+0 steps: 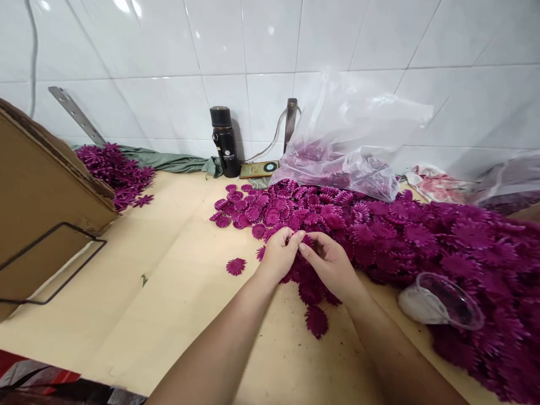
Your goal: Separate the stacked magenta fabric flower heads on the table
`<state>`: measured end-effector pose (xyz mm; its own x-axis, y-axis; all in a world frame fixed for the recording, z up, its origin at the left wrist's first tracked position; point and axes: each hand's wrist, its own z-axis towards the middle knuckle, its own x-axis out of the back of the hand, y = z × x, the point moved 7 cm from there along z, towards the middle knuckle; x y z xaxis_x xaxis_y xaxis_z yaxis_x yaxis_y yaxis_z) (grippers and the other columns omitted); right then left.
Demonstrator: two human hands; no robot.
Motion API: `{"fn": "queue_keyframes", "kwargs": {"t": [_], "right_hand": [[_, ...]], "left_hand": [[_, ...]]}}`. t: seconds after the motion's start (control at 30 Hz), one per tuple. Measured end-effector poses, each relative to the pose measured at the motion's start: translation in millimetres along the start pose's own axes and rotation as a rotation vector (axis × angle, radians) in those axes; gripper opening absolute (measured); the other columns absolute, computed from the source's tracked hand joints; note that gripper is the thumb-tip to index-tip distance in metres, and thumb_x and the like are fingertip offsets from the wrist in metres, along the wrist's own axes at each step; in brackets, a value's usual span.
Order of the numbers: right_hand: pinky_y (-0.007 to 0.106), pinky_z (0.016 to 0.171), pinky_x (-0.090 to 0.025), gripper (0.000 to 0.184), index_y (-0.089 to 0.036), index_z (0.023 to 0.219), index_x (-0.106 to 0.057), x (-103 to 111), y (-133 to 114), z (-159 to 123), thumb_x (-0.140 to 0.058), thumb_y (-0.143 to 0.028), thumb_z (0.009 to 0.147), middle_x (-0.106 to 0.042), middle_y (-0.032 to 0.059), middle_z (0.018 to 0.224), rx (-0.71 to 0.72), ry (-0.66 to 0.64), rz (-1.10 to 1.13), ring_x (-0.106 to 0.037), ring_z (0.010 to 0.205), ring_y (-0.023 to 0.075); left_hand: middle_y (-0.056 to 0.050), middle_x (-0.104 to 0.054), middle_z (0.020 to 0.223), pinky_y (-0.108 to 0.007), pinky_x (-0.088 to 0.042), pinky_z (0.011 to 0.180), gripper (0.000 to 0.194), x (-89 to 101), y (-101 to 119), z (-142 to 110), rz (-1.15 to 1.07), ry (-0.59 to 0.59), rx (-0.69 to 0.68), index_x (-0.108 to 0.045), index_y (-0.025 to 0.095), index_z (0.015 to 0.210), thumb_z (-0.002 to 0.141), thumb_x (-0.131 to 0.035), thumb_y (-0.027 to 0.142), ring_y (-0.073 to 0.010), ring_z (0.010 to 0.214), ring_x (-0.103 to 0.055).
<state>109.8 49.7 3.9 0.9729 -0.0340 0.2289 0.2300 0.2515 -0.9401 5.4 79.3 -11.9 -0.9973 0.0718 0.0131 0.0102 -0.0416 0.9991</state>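
Note:
My left hand (279, 256) and my right hand (333, 264) meet over the edge of a heap of purple artificial flower pieces (383, 236). Both are closed in a pinch, with the thumbs near each other. Between the fingertips shows a bit of a purple flower piece (307, 241), mostly hidden by the fingers. Below the hands, one loose flower piece (316, 322) lies on the pale tabletop (169, 315). Another single flower piece (235, 266) rests to the left of my left hand.
A clear plastic cup (441, 304) lies tipped at the right. Behind the heap stands a plastic bag (337, 140) with purple pieces inside. A black bottle (225, 143) and a phone (259, 169) sit by the wall. Star-shaped purple pieces (113, 171) lie beside a cardboard box (46, 197).

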Motion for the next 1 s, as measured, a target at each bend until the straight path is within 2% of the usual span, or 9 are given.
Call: {"fn": "queue_keyframes", "kwargs": {"t": [0.1,0.2,0.37,0.43,0.53,0.63,0.7,0.83,1.0], "right_hand": [[0.034,0.075,-0.050,0.022,-0.019,0.093,-0.057,3.9,-2.4,-4.1,-0.059,-0.033,0.075,-0.065,0.0056,0.088,0.041,0.071,0.031,-0.061,0.080,0.0181],[0.034,0.074,-0.050,0.016,-0.020,0.090,-0.058,11.1,-8.2,-7.5,-0.056,-0.030,0.078,-0.065,0.0052,0.086,0.104,0.140,-0.051,-0.061,0.078,0.0177],[0.035,0.070,-0.050,0.014,-0.020,0.082,-0.059,33.1,-10.4,-11.1,-0.048,-0.029,0.083,-0.065,0.0047,0.077,0.139,0.348,-0.295,-0.060,0.071,0.0184],[0.034,0.068,-0.050,0.015,-0.019,0.082,-0.058,34.5,-9.9,-12.3,-0.048,-0.030,0.083,-0.065,0.0048,0.076,0.133,0.361,-0.324,-0.060,0.070,0.0184],[0.035,0.068,-0.051,0.016,-0.019,0.089,-0.058,29.8,-16.1,-15.9,-0.052,-0.033,0.082,-0.062,0.0064,0.083,0.188,0.342,-0.343,-0.059,0.074,0.0191],[0.037,0.078,-0.050,0.020,-0.020,0.098,-0.058,21.0,-26.2,-18.7,-0.056,-0.030,0.081,-0.059,0.0084,0.096,0.303,0.266,-0.385,-0.058,0.089,0.0213],[0.038,0.084,-0.048,0.016,-0.021,0.096,-0.060,17.5,-27.8,-18.4,-0.055,-0.026,0.082,-0.058,0.0077,0.096,0.330,0.209,-0.408,-0.057,0.093,0.0213],[0.037,0.078,-0.049,0.008,-0.021,0.083,-0.061,23.3,-22.6,-16.0,-0.054,-0.026,0.082,-0.059,0.0061,0.087,0.271,0.221,-0.376,-0.058,0.085,0.0203],[0.032,0.065,-0.048,0.011,-0.020,0.077,-0.058,33.5,-20.2,-19.6,-0.052,-0.028,0.081,-0.060,0.0036,0.076,0.170,0.349,-0.245,-0.056,0.069,0.0170]], "left_hand": [[0.008,-0.030,0.050,-0.022,-0.026,0.050,0.039,-1.6,-2.2,-2.3,-0.070,-0.031,0.015,-0.037,0.018,0.052,0.071,-0.060,0.043,-0.0065,0.050,-0.027],[0.008,-0.033,0.052,-0.021,-0.029,0.052,0.042,-5.2,0.5,-8.3,-0.177,-0.076,0.020,-0.039,0.018,0.053,0.067,-0.062,0.050,-0.0061,0.051,-0.030],[0.004,-0.053,0.067,-0.022,-0.036,0.061,0.025,-19.4,3.4,-19.4,-0.218,-0.189,0.074,-0.057,0.015,0.073,0.061,-0.071,0.032,-0.0077,0.062,-0.045],[0.003,-0.054,0.067,-0.021,-0.036,0.061,0.020,-19.2,2.3,-19.4,-0.210,-0.167,0.091,-0.057,0.015,0.074,0.062,-0.070,0.025,-0.0077,0.062,-0.046],[0.005,-0.050,0.059,-0.020,-0.034,0.055,0.013,-13.4,-0.5,-16.4,-0.221,-0.114,0.114,-0.053,0.016,0.067,0.068,-0.062,0.025,-0.0066,0.055,-0.041],[0.006,-0.046,0.057,-0.020,-0.031,0.052,0.015,-8.6,-1.7,-13.8,-0.220,-0.112,0.109,-0.049,0.016,0.065,0.071,-0.058,0.028,-0.0061,0.052,-0.037],[0.006,-0.044,0.057,-0.020,-0.029,0.051,0.018,-7.8,-2.7,-12.9,-0.187,-0.128,0.098,-0.047,0.017,0.064,0.070,-0.058,0.029,-0.0060,0.052,-0.036],[0.006,-0.040,0.056,-0.020,-0.028,0.051,0.024,-8.7,-5.5,-12.2,-0.130,-0.120,0.083,-0.044,0.017,0.061,0.070,-0.060,0.033,-0.0067,0.053,-0.034],[0.006,-0.043,0.059,-0.022,-0.032,0.057,0.018,-15.1,5.5,-16.9,-0.097,-0.142,0.026,-0.048,0.017,0.063,0.072,-0.059,0.027,-0.0078,0.057,-0.038]]}}
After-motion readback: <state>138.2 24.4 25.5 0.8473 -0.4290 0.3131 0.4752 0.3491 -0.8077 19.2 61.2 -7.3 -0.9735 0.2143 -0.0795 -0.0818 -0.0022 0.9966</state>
